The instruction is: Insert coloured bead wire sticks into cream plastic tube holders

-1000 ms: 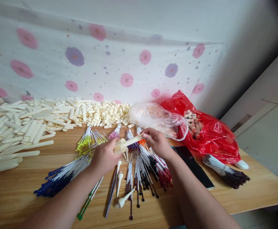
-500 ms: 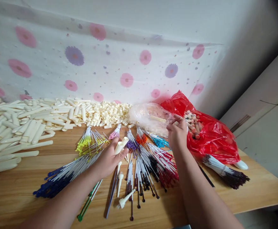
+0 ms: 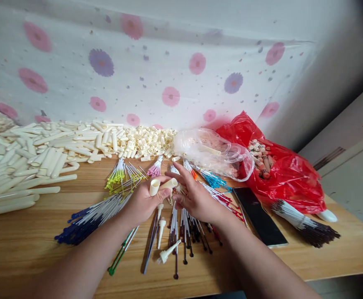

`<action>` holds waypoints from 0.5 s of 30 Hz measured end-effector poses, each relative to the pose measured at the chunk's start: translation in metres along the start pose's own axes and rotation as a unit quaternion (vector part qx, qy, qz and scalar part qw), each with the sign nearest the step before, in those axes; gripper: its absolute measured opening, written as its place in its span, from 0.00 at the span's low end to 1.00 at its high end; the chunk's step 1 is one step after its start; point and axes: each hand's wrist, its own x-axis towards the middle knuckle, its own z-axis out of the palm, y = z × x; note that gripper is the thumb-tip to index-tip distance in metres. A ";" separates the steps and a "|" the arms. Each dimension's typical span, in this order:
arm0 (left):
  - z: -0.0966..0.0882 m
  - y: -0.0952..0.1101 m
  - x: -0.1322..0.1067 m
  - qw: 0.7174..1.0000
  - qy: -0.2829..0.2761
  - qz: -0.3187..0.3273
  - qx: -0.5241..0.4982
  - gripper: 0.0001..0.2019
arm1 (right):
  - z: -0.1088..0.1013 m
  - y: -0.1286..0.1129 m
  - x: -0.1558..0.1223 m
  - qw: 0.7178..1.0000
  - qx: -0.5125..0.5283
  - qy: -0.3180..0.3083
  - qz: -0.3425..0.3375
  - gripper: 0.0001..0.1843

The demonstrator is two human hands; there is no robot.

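My left hand (image 3: pixel 145 197) is closed around two short cream plastic tubes (image 3: pixel 154 187), their open ends facing up and right. My right hand (image 3: pixel 196 195) is beside it, index finger raised and the other fingers curled close to the tubes. What small thing lies between its thumb and fingers is hard to make out. Under and around both hands, pen refills with white stems and coloured ends fan out, among them a dark blue bundle (image 3: pixel 84 220) and a yellow bundle (image 3: pixel 115 174). Cream tapered nozzle-like pieces (image 3: pixel 162 233) and tweezers (image 3: pixel 150 245) lie below the hands.
Cream tubes (image 3: pixel 50 164) and small slotted cream pieces (image 3: pixel 147 141) are heaped along the back left. A clear plastic bag (image 3: pixel 193 145), a red bag (image 3: pixel 296 178) with small parts, a black phone-like slab (image 3: pixel 260 218) and a dark-tipped refill bundle (image 3: pixel 305 222) occupy the right side.
My right hand has moved left from the clear bag to my left hand. The black slab, hidden before by my right arm, now shows. The view has shifted slightly.
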 end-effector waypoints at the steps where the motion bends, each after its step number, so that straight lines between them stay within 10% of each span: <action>1: 0.000 0.000 0.000 1.000 -0.010 0.006 -0.002 0.18 | 0.000 0.000 0.000 1.000 -0.009 -0.001 -0.002 0.47; 9: 0.004 -0.001 -0.001 0.999 -0.031 0.004 0.012 0.11 | 0.007 0.006 0.003 0.994 -0.060 0.039 -0.086 0.50; 15: 0.005 -0.010 0.000 0.994 0.070 -0.031 -0.076 0.16 | 0.002 0.012 0.005 0.990 0.003 0.133 -0.040 0.16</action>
